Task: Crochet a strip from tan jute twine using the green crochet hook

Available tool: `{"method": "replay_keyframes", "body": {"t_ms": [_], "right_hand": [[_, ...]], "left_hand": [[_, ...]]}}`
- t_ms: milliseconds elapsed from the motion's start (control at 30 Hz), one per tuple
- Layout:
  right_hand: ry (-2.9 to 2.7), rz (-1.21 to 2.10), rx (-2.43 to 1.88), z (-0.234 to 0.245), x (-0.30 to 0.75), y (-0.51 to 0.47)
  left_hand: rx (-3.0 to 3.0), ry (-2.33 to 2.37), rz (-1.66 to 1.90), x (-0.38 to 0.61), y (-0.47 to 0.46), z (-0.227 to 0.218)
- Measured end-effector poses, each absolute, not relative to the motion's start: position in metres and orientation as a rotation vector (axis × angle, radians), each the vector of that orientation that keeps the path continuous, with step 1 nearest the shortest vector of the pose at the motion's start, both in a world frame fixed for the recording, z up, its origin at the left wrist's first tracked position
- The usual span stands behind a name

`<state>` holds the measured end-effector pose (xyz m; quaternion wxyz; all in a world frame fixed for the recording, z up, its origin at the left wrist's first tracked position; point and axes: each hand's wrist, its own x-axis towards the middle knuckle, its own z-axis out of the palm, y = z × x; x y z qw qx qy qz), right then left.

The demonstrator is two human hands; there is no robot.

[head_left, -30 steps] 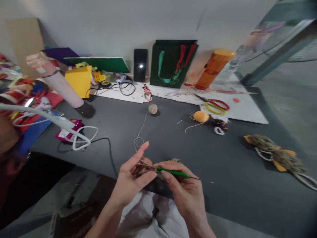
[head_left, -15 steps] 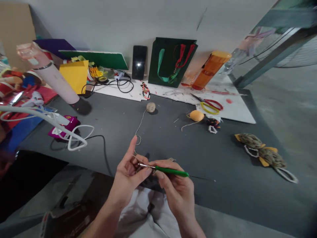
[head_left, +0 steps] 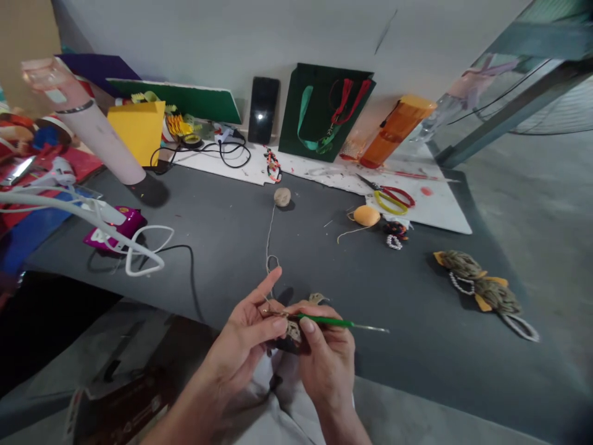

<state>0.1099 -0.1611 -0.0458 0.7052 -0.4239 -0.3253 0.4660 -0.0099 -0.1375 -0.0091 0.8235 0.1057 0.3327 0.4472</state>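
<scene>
Crochet hook (head_left: pixel 324 321) (green-handled) is pinched by the right hand (head_left: pixel 324 361) over the table (head_left: pixel 417 296) edge, the beige piece (head_left: pixel 293 332) is gripped by the left hand (head_left: pixel 248 337), and twine (head_left: pixel 269 235) should probably be kept taut.

Left hand (head_left: pixel 245 337) forefinger now leans lower and rightward; right hand (head_left: pixel 327 361) grips the crochet hook (head_left: pixel 324 321) nearer its head; twine (head_left: pixel 269 232) loop lies closer to the fingertip.

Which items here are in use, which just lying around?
In use: left hand holding crocheted piece; right hand holding green crochet hook; twine ball, its strand running to the hands.
Lying about: scissors, green bag, orange bottle, phone, orange ball, tassel bundle.
</scene>
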Motion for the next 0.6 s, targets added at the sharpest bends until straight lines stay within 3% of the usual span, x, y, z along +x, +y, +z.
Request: {"method": "replay_keyframes", "body": {"t_ms": [233,433,600], "right_hand": [[-0.825,0.975,-1.077,-0.052,0.129,-0.17],[-0.792,1.206,-0.992,-0.036,0.131,-0.162],[-0.767,1.189,-0.997,-0.036,0.125,-0.159]], "left_hand": [[0.243,0.699,0.906,-0.015,-0.135,-0.015],[0.287,0.693,0.882,-0.019,-0.134,-0.013],[0.343,0.717,0.918,-0.019,-0.134,-0.011]]}}
